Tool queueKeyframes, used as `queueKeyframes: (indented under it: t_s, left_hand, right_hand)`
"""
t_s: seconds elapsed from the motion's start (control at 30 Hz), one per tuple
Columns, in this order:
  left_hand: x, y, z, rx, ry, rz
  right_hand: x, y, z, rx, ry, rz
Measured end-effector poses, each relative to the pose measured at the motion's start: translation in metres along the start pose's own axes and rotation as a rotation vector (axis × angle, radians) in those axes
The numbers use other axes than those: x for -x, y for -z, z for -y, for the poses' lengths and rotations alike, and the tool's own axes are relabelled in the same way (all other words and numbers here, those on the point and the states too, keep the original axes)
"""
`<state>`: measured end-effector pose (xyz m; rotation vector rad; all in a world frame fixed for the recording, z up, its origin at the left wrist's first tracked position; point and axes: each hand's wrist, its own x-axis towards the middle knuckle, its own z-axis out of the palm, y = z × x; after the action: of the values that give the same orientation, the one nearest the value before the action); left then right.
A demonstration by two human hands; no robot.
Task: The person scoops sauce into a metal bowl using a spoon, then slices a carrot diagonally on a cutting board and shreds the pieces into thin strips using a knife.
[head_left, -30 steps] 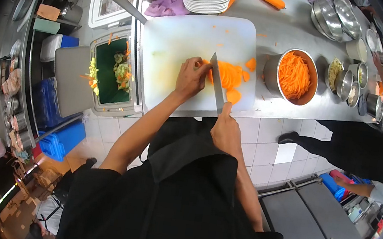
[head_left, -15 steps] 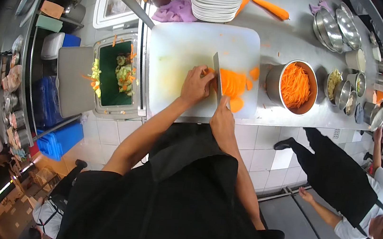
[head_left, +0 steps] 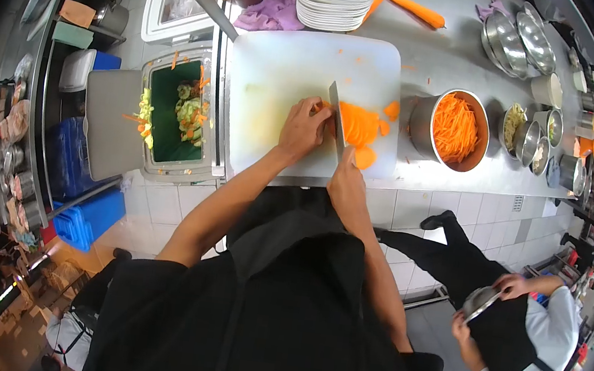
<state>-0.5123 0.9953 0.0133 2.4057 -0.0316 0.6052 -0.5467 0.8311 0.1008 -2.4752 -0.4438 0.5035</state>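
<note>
My right hand (head_left: 347,186) is wrapped around the handle of a broad kitchen knife (head_left: 337,120). Its blade stands on edge on the white cutting board (head_left: 271,67). Left of the blade, my left hand (head_left: 303,128) has its fingers curled over a piece of carrot (head_left: 324,106), mostly hidden under the fingertips. Thin carrot slices (head_left: 358,125) lie overlapping against the blade's right side, with a few loose rounds beside them.
Right of the board stands a steel pot (head_left: 424,125) of shredded carrot. Stacked white plates (head_left: 334,5), a purple cloth (head_left: 272,12) and a whole carrot (head_left: 416,11) lie beyond. A scrap bin (head_left: 170,164) is at left. A co-worker (head_left: 489,313) stands behind at right.
My hands and the knife keep nearly the same place on the board. The co-worker has moved away from the counter end and now holds a metal bowl in both hands.
</note>
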Motion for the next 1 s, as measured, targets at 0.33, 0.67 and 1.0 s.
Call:
queueKeyframes:
  t_s: [0.33,0.67,1.0]
  left_hand:
    - [-0.003,-0.001,0.001,0.013,0.015,-0.009]
    - [-0.004,0.002,0.000,-0.008,0.014,-0.005]
    - [-0.002,0.002,-0.004,0.050,0.048,-0.001]
  right_hand:
    - [-0.004,0.027,0.007,-0.025,-0.025,0.051]
    - [0.004,0.009,-0.003,0.018,-0.065,0.060]
    - [0.006,0.054,0.025,-0.031,-0.061,0.108]
